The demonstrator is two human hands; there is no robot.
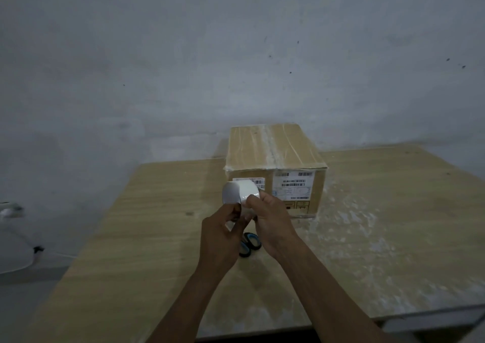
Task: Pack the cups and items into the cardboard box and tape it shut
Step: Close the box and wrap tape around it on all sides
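Two hands (223,235) (273,224) grip tape roll (240,191) over wooden table (131,237) by grey wall (183,53).

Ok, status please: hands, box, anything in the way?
Left hand, right hand hold tape roll. Box closed, taped on top. Scissors on table under hands.

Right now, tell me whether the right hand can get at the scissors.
Probably yes, once freed: the right hand grips the tape roll, but the scissors lie uncovered on the table just beneath it.
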